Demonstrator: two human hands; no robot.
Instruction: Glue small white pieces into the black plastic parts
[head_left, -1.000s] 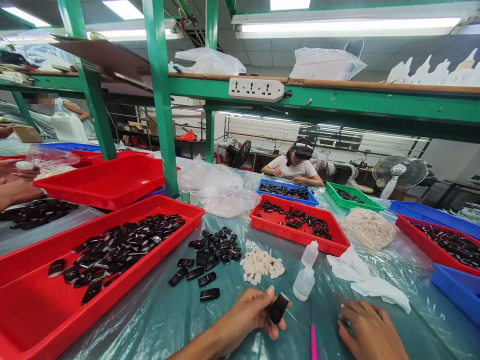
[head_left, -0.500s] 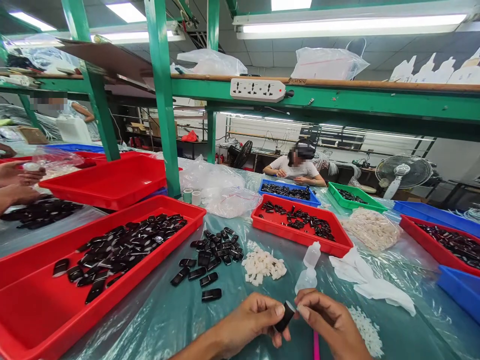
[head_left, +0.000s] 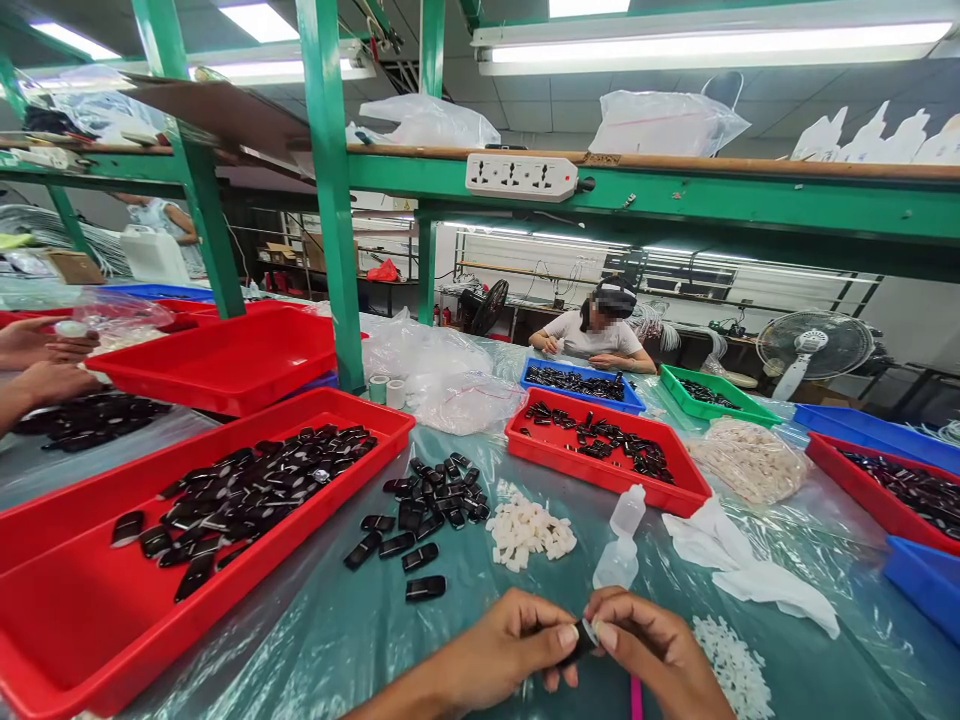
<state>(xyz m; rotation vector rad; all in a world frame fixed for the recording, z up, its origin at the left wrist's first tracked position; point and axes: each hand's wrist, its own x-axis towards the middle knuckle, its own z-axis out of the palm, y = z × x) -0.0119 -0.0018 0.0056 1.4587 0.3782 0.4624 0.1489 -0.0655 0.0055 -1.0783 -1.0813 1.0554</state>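
Note:
My left hand [head_left: 517, 645] grips a small black part [head_left: 579, 645] between thumb and fingers, its flat end facing right. At that end my right hand [head_left: 649, 640] is pinched, the fingertips touching the part; whatever small piece they hold is too hidden to make out. A pink stick [head_left: 637, 697] lies beneath my right hand. Beyond the hands are a translucent squeeze bottle [head_left: 621, 545], a pile of off-white pieces [head_left: 529, 530] and a heap of black parts [head_left: 439, 495]. Small white bits [head_left: 735, 670] lie right of my right hand.
A large red tray [head_left: 300, 530] of black parts fills the left. A smaller red tray [head_left: 694, 495] sits farther back, with white tissue [head_left: 750, 570] to its front right. A person [head_left: 596, 335] works across the table; another person's hands [head_left: 49, 365] are at far left.
My right fingertips have moved left onto the end of the black part, closing the gap between them. The part has tilted in my left hand. The view has shifted slightly.

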